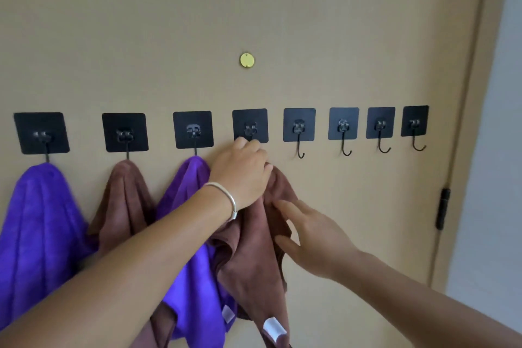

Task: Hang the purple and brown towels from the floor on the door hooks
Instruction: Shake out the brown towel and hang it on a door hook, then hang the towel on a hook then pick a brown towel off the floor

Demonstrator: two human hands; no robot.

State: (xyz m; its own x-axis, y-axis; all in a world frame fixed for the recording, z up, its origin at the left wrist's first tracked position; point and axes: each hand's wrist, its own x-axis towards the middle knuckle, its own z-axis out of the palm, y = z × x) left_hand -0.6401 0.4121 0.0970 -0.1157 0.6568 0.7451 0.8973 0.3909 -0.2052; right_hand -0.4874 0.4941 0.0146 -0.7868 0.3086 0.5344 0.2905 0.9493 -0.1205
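Note:
A row of black adhesive hooks runs across the tan door (254, 8). A purple towel (36, 234) hangs from the first hook, a brown towel (124, 206) from the second, and another purple towel (195, 277) from the third. My left hand (243, 175) grips the top of a second brown towel (254, 263) right under the fourth hook plate (250, 124); the hook itself is hidden behind my fingers. My right hand (308, 234) lies open against the right side of that towel, fingers spread.
Several bare hooks (343, 147) continue to the right of the fourth one. A round brass peephole cover (247, 60) sits above the row. The door's hinged edge with a black hinge (442, 207) is at the right, beside a pale wall.

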